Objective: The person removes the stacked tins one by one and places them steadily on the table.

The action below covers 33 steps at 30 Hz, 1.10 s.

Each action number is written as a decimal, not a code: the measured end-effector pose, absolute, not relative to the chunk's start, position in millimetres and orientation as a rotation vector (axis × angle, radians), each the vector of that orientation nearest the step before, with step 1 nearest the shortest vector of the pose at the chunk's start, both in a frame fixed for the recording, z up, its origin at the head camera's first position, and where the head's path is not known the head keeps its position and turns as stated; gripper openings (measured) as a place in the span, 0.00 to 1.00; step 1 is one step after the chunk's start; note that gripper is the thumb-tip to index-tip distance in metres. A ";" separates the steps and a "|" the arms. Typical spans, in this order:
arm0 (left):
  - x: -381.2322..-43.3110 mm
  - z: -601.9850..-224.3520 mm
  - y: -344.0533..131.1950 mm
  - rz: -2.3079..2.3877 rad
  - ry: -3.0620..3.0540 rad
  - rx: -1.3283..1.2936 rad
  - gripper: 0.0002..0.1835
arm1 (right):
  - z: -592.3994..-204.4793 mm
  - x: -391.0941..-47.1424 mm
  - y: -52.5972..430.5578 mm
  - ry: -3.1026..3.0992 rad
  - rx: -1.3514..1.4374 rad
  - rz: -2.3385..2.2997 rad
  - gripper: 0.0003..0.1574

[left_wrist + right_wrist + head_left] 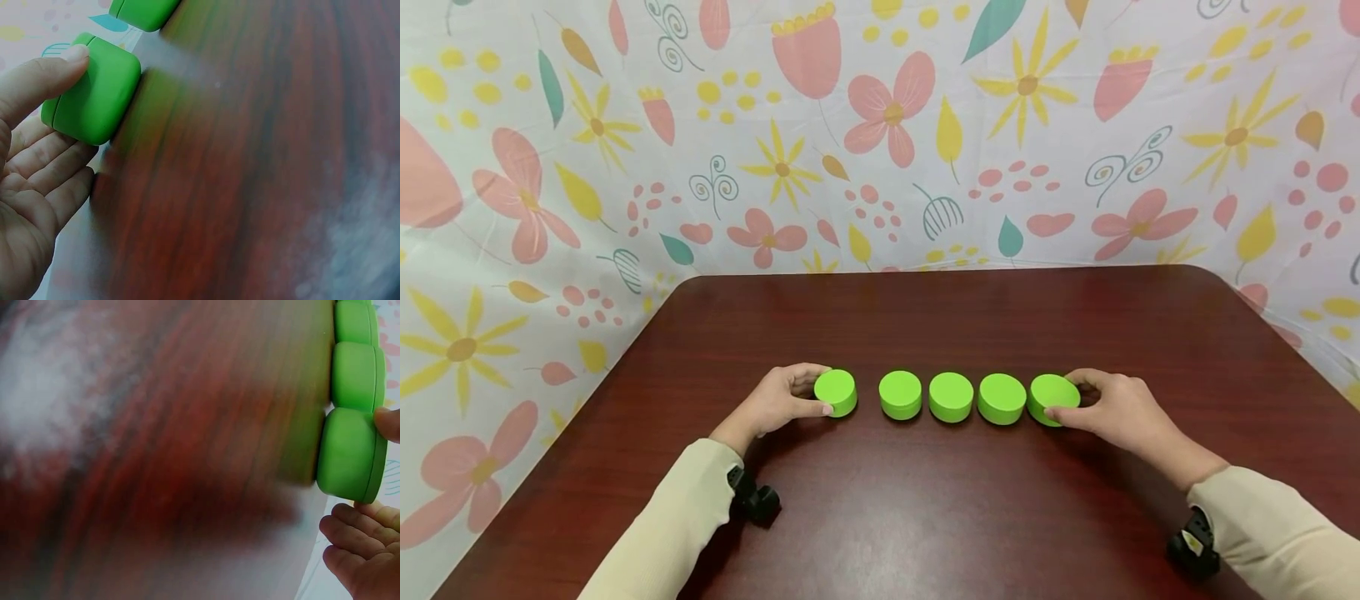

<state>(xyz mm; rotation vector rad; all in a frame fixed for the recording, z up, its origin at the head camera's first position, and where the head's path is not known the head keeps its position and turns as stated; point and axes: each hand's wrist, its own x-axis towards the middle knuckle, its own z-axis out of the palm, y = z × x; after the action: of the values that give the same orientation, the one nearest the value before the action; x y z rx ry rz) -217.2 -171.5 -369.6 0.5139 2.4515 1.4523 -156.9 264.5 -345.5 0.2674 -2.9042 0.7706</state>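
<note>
Several round, bright green lidded containers stand in a row on the table. At the left end, my left hand (778, 400) pinches one green container (836, 392) between thumb and fingers. A gap separates it from the neighbouring container (900, 395). In the left wrist view, the thumb (75, 56) presses near the lid seam of the held container (100, 94). My right hand (1116, 407) grips the container (1055, 398) at the right end, thumb on its near side. In the right wrist view, that container (347, 456) sits right against its neighbour (353, 375).
Two more green containers, the middle one (951, 397) and the one right of it (1002, 398), stand between the hands. The dark wooden table (895, 508) shows a glossy surface. Behind it hangs a flower-printed cloth (887, 200). Each wrist wears a black camera.
</note>
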 end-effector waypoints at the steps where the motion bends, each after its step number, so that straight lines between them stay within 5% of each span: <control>1: -217.4 -369.9 -171.7 1.453 2.451 0.513 0.30 | -345.8 -156.9 264.2 -2.906 0.264 0.775 0.28; 33: -217.2 -364.9 -156.9 1.515 2.445 0.558 0.31 | -347.2 -157.2 263.3 -2.950 0.206 0.859 0.31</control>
<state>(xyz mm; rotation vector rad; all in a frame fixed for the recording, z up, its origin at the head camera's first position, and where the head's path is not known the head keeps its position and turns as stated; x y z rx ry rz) -217.2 -156.9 -364.9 0.5578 2.4446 1.5149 -157.2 263.3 -347.2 0.2065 -2.9498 0.8594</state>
